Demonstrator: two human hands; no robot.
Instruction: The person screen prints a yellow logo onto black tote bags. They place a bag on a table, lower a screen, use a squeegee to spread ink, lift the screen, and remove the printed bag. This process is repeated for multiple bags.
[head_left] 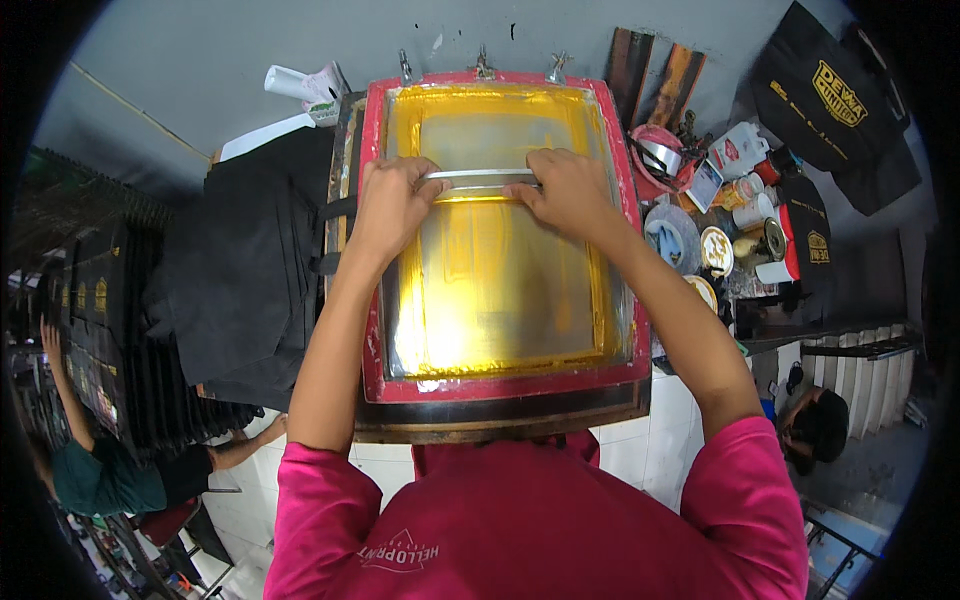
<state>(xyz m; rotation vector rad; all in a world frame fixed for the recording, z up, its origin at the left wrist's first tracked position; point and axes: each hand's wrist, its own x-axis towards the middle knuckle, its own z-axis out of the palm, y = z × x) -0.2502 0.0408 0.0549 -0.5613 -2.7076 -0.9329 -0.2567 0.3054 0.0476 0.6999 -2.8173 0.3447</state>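
A screen-printing frame (505, 388) with a red rim lies in front of me, its mesh (500, 290) streaked with yellow ink that is thickest along the edges. Across the upper part of the mesh sits a squeegee (483, 181) with a pale, straight top edge. My left hand (393, 203) is closed around its left end, the thumb toward me. On the other end my right hand (568, 193) grips it in the same way. Yellow ink shows just below the blade. What lies under the screen is hidden.
Metal clamps (484, 62) stand along the frame's far edge. To the left is a stack of black fabric pieces (250, 260); beyond it, black printed bags (100, 300) hang near a person (100, 475). Ink tubs (716, 250) crowd the right side, with another person (818, 425) lower right.
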